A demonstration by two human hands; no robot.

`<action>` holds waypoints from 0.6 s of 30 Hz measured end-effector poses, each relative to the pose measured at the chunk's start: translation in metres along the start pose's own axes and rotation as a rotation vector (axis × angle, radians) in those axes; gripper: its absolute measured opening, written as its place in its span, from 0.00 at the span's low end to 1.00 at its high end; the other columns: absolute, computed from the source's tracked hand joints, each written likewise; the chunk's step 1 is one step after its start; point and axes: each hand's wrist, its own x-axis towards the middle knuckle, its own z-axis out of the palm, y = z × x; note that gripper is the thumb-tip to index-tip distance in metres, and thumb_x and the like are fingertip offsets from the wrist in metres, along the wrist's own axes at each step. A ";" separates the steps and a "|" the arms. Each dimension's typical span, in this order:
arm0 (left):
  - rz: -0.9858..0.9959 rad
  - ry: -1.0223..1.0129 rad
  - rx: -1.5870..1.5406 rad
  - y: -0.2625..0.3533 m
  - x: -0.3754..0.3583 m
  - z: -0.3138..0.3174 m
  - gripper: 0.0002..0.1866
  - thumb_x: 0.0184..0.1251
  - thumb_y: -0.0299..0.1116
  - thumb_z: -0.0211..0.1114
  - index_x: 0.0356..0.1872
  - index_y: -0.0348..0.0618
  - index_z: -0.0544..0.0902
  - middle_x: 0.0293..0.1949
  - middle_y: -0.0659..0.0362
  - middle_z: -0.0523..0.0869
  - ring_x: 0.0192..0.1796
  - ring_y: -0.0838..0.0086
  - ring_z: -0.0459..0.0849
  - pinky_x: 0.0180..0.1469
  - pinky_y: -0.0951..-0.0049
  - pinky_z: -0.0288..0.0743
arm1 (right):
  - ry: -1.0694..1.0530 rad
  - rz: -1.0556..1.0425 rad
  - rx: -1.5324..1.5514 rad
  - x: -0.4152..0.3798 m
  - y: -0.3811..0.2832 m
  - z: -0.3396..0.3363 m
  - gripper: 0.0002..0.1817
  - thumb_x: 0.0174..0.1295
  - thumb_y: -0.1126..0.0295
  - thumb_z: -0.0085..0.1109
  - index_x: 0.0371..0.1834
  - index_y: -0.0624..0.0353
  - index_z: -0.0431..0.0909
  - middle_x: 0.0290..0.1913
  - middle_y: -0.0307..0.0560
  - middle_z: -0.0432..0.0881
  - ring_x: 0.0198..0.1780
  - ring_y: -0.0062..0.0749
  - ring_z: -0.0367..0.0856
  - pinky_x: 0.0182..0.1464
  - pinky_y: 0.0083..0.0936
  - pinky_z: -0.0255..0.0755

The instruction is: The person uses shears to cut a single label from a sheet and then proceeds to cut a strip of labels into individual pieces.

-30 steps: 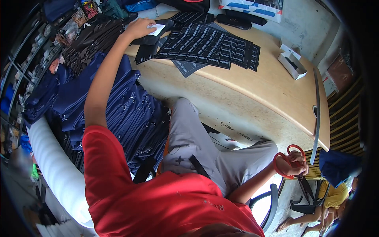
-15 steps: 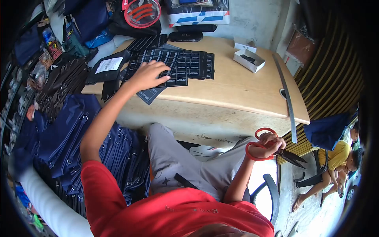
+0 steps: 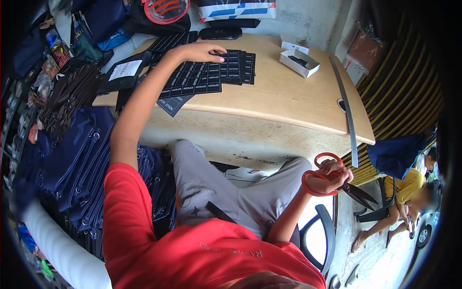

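Observation:
Black sheets printed with rows of white EPSON labels (image 3: 192, 79) lie overlapping on the wooden desk (image 3: 269, 96). My left hand (image 3: 204, 52) rests over the upper part of these sheets, palm down, fingers apart, with nothing visible in it. Off the desk's front edge, my right hand (image 3: 331, 176) is closed around the red handles of the scissors (image 3: 358, 195), whose dark blades point down to the right, slightly parted. One grey-backed sheet (image 3: 174, 103) sticks out below the others, over the desk's front edge.
A metal ruler (image 3: 345, 106) lies along the desk's right side, overhanging the front. Nearby are a small white box (image 3: 299, 62) and a black case (image 3: 220, 33). Navy bags (image 3: 77, 164) are piled at left. Two people (image 3: 409, 192) sit at far right.
My left hand has moved up and away across the sheets, towards the back of the desk. My right hand still holds the scissors. The whole view has shifted slightly.

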 end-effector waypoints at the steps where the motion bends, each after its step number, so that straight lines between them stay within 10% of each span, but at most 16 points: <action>1: 0.001 -0.004 0.114 -0.016 -0.006 -0.007 0.34 0.65 0.54 0.62 0.66 0.44 0.71 0.67 0.47 0.70 0.68 0.59 0.69 0.67 0.62 0.65 | -0.007 0.022 -0.025 0.003 0.002 -0.004 0.10 0.73 0.61 0.36 0.38 0.55 0.62 0.14 0.38 0.63 0.14 0.20 0.59 0.17 0.16 0.59; 8: -0.306 -0.293 0.370 -0.061 -0.060 0.001 0.49 0.47 0.60 0.72 0.68 0.43 0.68 0.67 0.43 0.68 0.70 0.53 0.67 0.70 0.61 0.60 | -0.019 0.107 -0.036 0.004 0.011 -0.013 0.09 0.72 0.63 0.40 0.36 0.55 0.61 0.13 0.38 0.61 0.14 0.20 0.59 0.17 0.16 0.59; 15: -0.139 -0.168 0.249 -0.105 -0.059 0.010 0.19 0.52 0.39 0.72 0.43 0.41 0.82 0.43 0.52 0.83 0.51 0.61 0.80 0.55 0.65 0.72 | -0.076 0.130 0.013 0.006 0.005 -0.013 0.07 0.72 0.64 0.38 0.39 0.55 0.61 0.13 0.38 0.62 0.14 0.20 0.59 0.18 0.16 0.58; 18: -0.111 -0.134 0.183 -0.115 -0.050 0.012 0.19 0.54 0.38 0.72 0.46 0.41 0.83 0.47 0.53 0.84 0.50 0.65 0.82 0.51 0.68 0.76 | -0.078 0.108 0.020 0.008 0.000 -0.013 0.07 0.72 0.64 0.38 0.38 0.54 0.61 0.13 0.38 0.62 0.14 0.20 0.59 0.18 0.15 0.59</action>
